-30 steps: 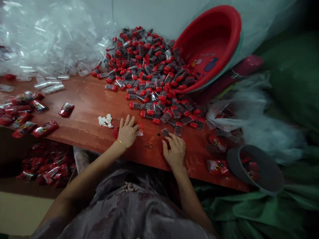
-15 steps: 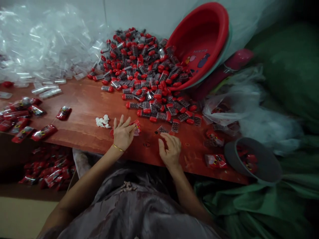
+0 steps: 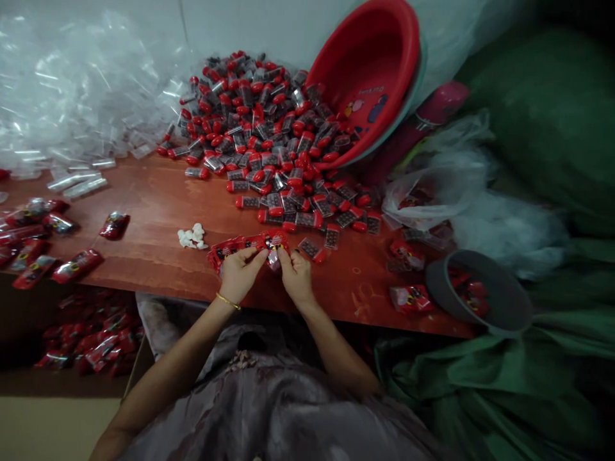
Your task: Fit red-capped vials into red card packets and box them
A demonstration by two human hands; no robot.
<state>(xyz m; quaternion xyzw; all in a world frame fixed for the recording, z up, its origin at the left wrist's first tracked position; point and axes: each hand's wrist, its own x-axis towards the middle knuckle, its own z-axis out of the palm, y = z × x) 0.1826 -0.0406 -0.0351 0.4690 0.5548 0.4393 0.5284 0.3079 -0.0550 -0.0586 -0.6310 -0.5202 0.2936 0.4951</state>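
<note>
My left hand (image 3: 239, 274) and my right hand (image 3: 296, 275) meet at the near edge of the red-brown table (image 3: 154, 205). Both pinch a small red printed packet (image 3: 273, 243) between fingertips. Under the left hand lie a few more red packets (image 3: 225, 250). Just right of the hands lie two small clear containers with red caps (image 3: 312, 248). A little heap of white pieces (image 3: 192, 237) sits to the left of my left hand.
A big pile of red-capped clear containers (image 3: 259, 128) spills from a tipped red basin (image 3: 369, 83). Clear plastic bags (image 3: 62, 96) are heaped at back left. Filled red packets (image 3: 43, 250) lie at left, and a grey bowl (image 3: 480, 294) holding packets sits at right.
My right hand moved left from beside the loose containers to meet my left hand. My left hand lifted from flat on the packets, and both now pinch one packet.
</note>
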